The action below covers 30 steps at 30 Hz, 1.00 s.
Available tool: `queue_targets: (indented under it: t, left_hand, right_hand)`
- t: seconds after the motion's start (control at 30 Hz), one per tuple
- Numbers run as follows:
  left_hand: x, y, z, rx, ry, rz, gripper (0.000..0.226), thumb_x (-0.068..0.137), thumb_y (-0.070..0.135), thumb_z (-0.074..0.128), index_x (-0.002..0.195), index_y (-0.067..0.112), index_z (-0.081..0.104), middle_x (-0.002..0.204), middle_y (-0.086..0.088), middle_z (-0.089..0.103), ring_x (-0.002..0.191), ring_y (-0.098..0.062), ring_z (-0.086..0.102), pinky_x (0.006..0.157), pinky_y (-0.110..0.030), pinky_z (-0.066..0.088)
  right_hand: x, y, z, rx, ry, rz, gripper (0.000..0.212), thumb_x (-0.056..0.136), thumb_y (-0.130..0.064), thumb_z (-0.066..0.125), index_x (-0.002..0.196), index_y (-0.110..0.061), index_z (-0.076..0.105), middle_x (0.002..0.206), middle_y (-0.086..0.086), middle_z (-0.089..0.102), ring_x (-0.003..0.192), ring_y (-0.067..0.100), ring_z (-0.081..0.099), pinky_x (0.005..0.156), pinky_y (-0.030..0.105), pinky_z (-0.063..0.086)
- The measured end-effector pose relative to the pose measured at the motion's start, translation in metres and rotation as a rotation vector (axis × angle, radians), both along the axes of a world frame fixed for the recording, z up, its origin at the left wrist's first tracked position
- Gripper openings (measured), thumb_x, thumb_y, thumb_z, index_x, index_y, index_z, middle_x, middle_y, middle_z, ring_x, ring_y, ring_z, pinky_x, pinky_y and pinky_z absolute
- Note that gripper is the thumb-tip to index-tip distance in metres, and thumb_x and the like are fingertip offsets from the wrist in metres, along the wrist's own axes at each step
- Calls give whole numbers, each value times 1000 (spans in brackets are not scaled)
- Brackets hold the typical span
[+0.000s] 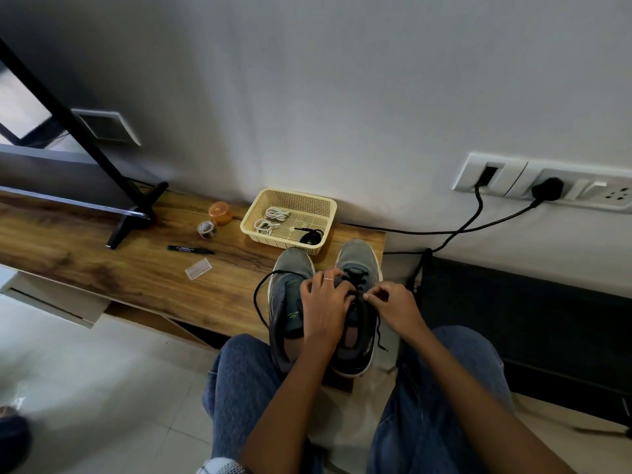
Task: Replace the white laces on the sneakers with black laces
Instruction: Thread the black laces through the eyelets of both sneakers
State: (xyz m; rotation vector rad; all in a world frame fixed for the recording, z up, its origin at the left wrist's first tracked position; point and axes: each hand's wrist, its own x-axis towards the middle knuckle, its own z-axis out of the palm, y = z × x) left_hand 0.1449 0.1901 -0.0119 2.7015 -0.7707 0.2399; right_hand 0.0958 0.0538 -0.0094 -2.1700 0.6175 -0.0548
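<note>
Two grey cloth sneakers (321, 295) on the brown wooden tabletop (102, 261).
Both hands, left (323, 302) and right (393, 304), pinch one thin black lace (357, 289); two white laces (270, 218) in the yellow plastic basket (290, 196) at 12 o'clock.

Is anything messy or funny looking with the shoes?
A little. A long black lace loops loose off the left sneaker instead of sitting in its eyelets. On the right sneaker, where both hands work, a lace end dangles over the side. That fits unfinished lacing; nothing looks damaged or spilled.

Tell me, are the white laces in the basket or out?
In: both white laces lie bundled inside the basket, beside a black lace.
</note>
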Motion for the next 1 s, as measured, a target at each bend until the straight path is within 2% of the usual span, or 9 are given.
queue_targets:
  t: [0.2, 0.37, 0.5, 0.57, 0.67, 0.83, 0.9, 1.0]
  left_hand:
    - [6, -3, -1, -3, -45, -37, 17, 70, 31, 81, 82, 26, 70, 112, 4, 62, 105, -20, 52, 85, -42, 42]
    - [8, 0, -1, 30, -117, -87, 20, 64, 34, 83, 77, 28, 68, 109, 6, 60, 102, -15, 43, 87, -36, 26]
    - [7, -2, 0, 50, -132, -56, 22, 62, 37, 84, 74, 30, 67, 104, 8, 60, 100, -14, 42, 88, -37, 26]
    - [4, -3, -1, 64, -143, -41, 23, 61, 38, 83, 74, 30, 66, 102, 7, 60, 100, -14, 42, 89, -38, 26]
    - [0, -5, -6, 53, -166, -9, 25, 62, 36, 83, 78, 28, 66, 101, 6, 60, 99, -15, 41, 90, -39, 26]
    - [-3, -7, -14, 7, -163, 24, 30, 63, 33, 83, 85, 22, 67, 99, 3, 62, 99, -16, 42, 90, -40, 26]
    - [-4, -7, -14, 27, -168, 42, 32, 62, 34, 83, 88, 21, 67, 97, 3, 62, 98, -16, 42, 89, -40, 27]
    - [-6, -9, -16, 33, -174, 65, 33, 64, 34, 82, 90, 21, 67, 96, 2, 62, 96, -17, 43, 89, -40, 28]
  right_hand:
    - [2, 1, 2, 16, 15, -25, 10, 85, -12, 69, 82, -4, 72, 79, 6, 69, 74, 14, 61, 67, 24, 44]
    - [2, 4, 3, 41, 13, -59, 6, 84, -9, 68, 80, -5, 70, 79, 6, 68, 74, 15, 62, 66, 25, 46]
    - [-2, 7, 1, 42, -26, -72, 5, 83, -8, 68, 79, -6, 70, 78, 5, 69, 74, 17, 63, 71, 30, 51]
    - [-4, 7, 0, 61, -39, -89, 5, 82, -8, 69, 79, -5, 71, 77, 4, 69, 72, 14, 63, 67, 25, 50]
    - [-5, 5, 0, 155, -44, -141, 6, 81, -7, 70, 77, -6, 73, 73, 1, 69, 69, 9, 61, 60, 15, 46]
    - [-1, 3, 4, 619, 63, -324, 3, 81, -5, 71, 79, -3, 72, 73, 6, 68, 66, 11, 60, 59, 20, 49]
    - [1, 2, 5, 650, 108, -313, 5, 82, -6, 70, 77, -5, 71, 71, 4, 66, 64, 11, 59, 58, 20, 47]
    - [2, 2, 2, 535, 31, -251, 12, 82, -3, 68, 72, -8, 70, 71, 5, 67, 67, 14, 59, 63, 22, 49]
